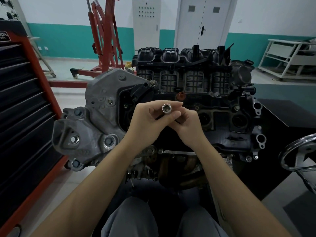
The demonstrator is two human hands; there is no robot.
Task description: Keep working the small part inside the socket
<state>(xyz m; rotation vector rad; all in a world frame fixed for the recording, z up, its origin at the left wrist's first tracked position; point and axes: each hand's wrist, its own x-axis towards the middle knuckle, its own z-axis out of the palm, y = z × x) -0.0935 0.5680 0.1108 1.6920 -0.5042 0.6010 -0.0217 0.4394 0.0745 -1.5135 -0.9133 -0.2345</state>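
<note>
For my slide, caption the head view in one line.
Both hands, left hand and right hand, hold a chrome socket, open end toward the camera, above an engine.

There is one view, from a wide-angle camera worn on the person's head. It looks forward and down, so the person's own forearms run up from the bottom edge to the hands [164, 120] near the middle. The engine [196, 100] sits close in front and fills the centre. The lens bends straight lines at the edges: the tool cabinet [22, 117] leans at the left, and the far wall with its door [203, 21] lies well behind, along the top.
</note>
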